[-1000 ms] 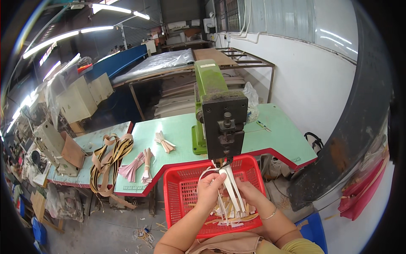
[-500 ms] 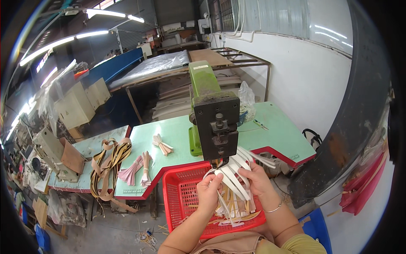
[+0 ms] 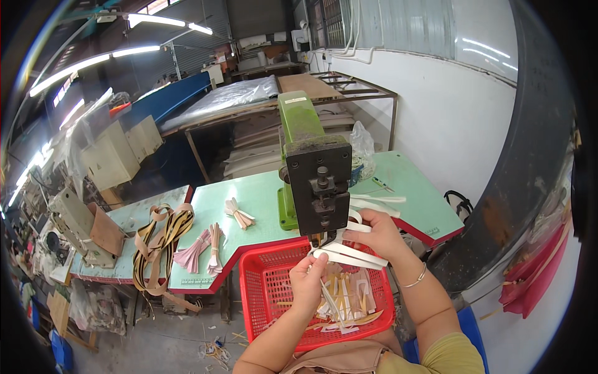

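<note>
1. White wall [image 3: 448, 106] and dark workshop with tube lights surround a pale green tabletop [image 3: 261, 190] edged in red.
2. On it stands a sewing-type machine with a green painted body [image 3: 302, 118] and a blocky black metal head [image 3: 321, 177], whose narrow lower end comes down just above the hands.
3. Bare left hand [image 3: 306, 280] is pinched, thumb against fingers, on the near end of a pair of long, flat white strips [image 3: 341, 256], just below the machine's tip.
4. This pair's long axis runs nearly crosswise, its free ends pointing right and dipping slightly toward the person, near the basket's right rim.
5. Bare right hand [image 3: 377, 235], apart from the left and higher, is curled with thumb and fingers closed on more of the white material; which pieces exactly, I cannot tell.
6. Beyond that hand, further white strips [image 3: 377, 206] reach rightward over the tabletop's edge, their length also roughly crosswise.
7. Below sits a red perforated plastic basket [image 3: 252, 299] with white and tan scraps [image 3: 342, 299].
8. Left on the tabletop lie a pink strip bundle [image 3: 192, 252], a cream one [image 3: 215, 249] and a white-and-tan one [image 3: 238, 213].
9. Green-handled snips [image 3: 382, 184] lie right of the machine.
</note>
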`<act>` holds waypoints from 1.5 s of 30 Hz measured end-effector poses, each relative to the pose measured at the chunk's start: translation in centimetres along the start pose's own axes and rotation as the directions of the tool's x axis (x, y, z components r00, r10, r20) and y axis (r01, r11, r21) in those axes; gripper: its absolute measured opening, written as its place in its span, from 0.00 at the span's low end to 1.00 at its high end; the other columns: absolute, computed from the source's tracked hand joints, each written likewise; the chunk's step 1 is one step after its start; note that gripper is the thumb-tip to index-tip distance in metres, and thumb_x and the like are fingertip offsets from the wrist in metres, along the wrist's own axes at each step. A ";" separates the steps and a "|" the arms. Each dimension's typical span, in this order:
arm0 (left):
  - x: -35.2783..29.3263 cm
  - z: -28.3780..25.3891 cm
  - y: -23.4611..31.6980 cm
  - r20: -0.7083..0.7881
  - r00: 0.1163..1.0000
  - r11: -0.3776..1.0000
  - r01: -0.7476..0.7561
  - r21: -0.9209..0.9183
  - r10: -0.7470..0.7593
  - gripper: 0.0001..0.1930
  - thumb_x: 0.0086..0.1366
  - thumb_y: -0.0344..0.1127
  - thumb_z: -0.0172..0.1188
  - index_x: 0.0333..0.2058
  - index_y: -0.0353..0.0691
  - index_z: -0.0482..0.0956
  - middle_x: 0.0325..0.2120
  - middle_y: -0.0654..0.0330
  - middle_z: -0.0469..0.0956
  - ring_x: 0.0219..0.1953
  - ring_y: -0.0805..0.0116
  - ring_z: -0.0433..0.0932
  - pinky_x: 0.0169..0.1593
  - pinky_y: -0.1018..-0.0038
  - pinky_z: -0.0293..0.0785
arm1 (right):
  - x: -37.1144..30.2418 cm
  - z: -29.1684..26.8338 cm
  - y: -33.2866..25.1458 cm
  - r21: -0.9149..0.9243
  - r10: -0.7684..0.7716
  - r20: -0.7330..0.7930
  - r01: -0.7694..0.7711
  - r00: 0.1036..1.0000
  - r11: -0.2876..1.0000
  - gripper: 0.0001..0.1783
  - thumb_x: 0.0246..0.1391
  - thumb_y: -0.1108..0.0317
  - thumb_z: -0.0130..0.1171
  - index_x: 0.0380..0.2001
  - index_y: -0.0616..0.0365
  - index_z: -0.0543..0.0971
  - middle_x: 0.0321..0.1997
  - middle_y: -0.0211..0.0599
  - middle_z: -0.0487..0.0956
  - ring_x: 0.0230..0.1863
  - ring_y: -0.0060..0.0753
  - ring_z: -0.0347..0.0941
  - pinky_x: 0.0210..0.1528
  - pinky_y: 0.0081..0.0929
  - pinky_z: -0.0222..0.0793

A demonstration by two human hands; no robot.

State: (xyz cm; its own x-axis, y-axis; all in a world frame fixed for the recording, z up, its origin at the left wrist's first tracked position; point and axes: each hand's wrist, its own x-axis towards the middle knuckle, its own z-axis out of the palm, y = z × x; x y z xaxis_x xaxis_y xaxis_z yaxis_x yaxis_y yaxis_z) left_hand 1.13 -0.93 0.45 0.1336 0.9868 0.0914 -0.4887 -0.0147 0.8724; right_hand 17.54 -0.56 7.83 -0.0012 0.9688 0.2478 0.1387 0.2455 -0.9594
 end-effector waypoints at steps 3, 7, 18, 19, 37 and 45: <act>0.0 -0.1 0.1 -0.003 1.000 0.999 0.000 0.039 0.001 0.10 0.56 0.36 0.57 0.20 0.39 0.70 0.12 0.67 0.66 0.14 0.82 0.61 0.19 0.85 0.53 | 1.3 0.1 -1.0 -0.057 -0.029 0.071 0.033 0.997 0.998 0.15 0.36 0.79 0.60 0.33 0.63 0.75 0.27 0.30 0.76 0.27 0.17 0.71 0.31 0.17 0.68; 0.0 -0.2 0.0 0.006 0.999 0.997 -0.034 0.066 0.034 0.11 0.56 0.37 0.57 0.19 0.39 0.71 0.12 0.70 0.67 0.15 0.84 0.61 0.20 0.86 0.55 | 2.7 -0.1 -1.1 -0.102 -0.120 0.186 0.141 0.975 0.985 0.21 0.37 0.75 0.61 0.41 0.62 0.73 0.33 0.32 0.76 0.34 0.17 0.69 0.37 0.18 0.66; 0.1 -0.5 -0.5 -0.057 0.987 0.987 -0.147 0.057 0.151 0.10 0.56 0.37 0.57 0.21 0.38 0.72 0.13 0.70 0.67 0.16 0.84 0.62 0.20 0.86 0.56 | 4.2 0.4 0.0 -0.283 -0.143 0.269 0.220 0.952 0.934 0.22 0.37 0.75 0.59 0.42 0.58 0.73 0.39 0.34 0.76 0.40 0.23 0.70 0.46 0.21 0.63; 0.1 -0.6 -0.6 -0.066 0.986 0.987 -0.151 0.047 0.154 0.10 0.56 0.37 0.57 0.21 0.38 0.72 0.13 0.70 0.67 0.15 0.84 0.62 0.20 0.86 0.55 | 4.2 0.5 0.2 -0.233 -0.150 0.260 0.213 0.954 0.949 0.21 0.37 0.76 0.59 0.41 0.58 0.73 0.39 0.34 0.76 0.40 0.23 0.71 0.46 0.21 0.63; 0.2 -2.7 0.1 -0.131 0.964 0.966 -0.245 -0.086 0.233 0.04 0.57 0.28 0.51 0.24 0.39 0.67 0.18 0.67 0.67 0.16 0.84 0.60 0.20 0.87 0.55 | 3.1 2.8 2.3 0.053 -0.282 -0.117 0.290 0.952 0.956 0.19 0.40 0.81 0.56 0.40 0.63 0.72 0.36 0.32 0.76 0.36 0.18 0.70 0.41 0.18 0.66; -0.3 -1.6 -3.5 0.133 0.987 0.963 0.047 0.266 -0.085 0.16 0.54 0.33 0.56 0.42 0.38 0.68 0.19 0.68 0.68 0.21 0.83 0.64 0.23 0.85 0.59 | -3.4 5.9 8.8 0.368 0.011 -0.539 0.224 0.842 0.902 0.19 0.47 0.79 0.51 0.45 0.61 0.65 0.37 0.31 0.72 0.35 0.20 0.70 0.36 0.16 0.68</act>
State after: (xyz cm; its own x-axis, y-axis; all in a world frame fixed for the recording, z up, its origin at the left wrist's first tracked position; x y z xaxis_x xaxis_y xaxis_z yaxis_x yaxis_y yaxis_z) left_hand 1.40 -0.93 -3.42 0.2886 0.9541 0.0801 -0.2344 -0.0107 0.9721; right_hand 12.89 -1.53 -2.23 0.5347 0.8004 0.2710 -0.2393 0.4510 -0.8598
